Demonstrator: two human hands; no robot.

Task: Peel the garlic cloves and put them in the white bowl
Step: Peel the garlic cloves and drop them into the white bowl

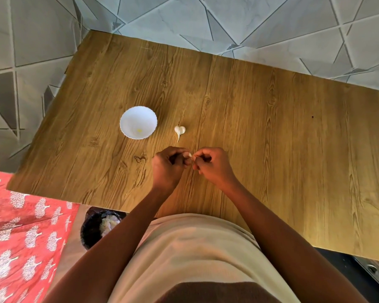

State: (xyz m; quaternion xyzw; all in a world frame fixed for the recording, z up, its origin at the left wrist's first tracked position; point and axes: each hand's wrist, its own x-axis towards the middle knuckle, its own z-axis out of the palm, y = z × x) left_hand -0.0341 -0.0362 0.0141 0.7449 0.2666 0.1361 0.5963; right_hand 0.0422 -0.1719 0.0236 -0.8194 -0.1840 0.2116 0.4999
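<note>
Wood-grain tabletop carries the work: a clove sits pinched between left hand and right hand, mid-peel, its axis too hidden to tell. Beyond lies the bulb, stem toward the person. Next, probably, the bowl, far left.

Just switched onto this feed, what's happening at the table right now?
A person stands at the wooden table, both hands meeting over it. The left hand and right hand pinch a small garlic clove between their fingertips, apparently peeling it. The rest of the garlic bulb lies on the table beside the white bowl, which holds only a small yellowish bit.
</note>
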